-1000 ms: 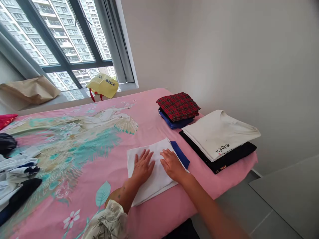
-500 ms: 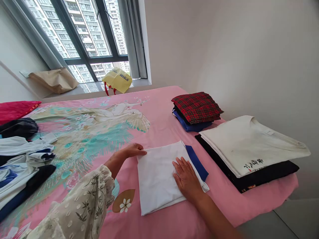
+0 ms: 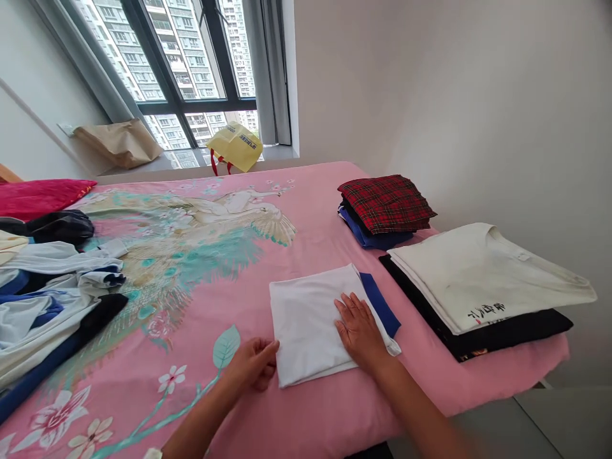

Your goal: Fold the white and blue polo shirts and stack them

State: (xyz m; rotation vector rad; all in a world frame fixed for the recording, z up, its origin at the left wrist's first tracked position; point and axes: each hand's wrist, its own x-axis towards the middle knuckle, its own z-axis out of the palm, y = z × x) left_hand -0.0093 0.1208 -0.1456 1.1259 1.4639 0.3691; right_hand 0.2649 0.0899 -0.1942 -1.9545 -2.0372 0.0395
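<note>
A folded white shirt with a blue part showing at its right side lies on the pink bed sheet. My right hand rests flat on the shirt's right half, fingers stretched out. At the shirt's lower left edge is my left hand, its fingers curled and the thumb tip on the cloth edge; the fingers' inner side is partly hidden.
Right of the shirt, a cream T-shirt lies over black clothing. Farther back is a stack topped with red plaid cloth. Loose clothes lie at left. A yellow bag and brown paper bag sit by the window.
My left hand has moved from the shirt's upper left corner down to its lower left edge, and its fingers have curled. My right hand stays flat on the shirt. The view has shifted slightly.
</note>
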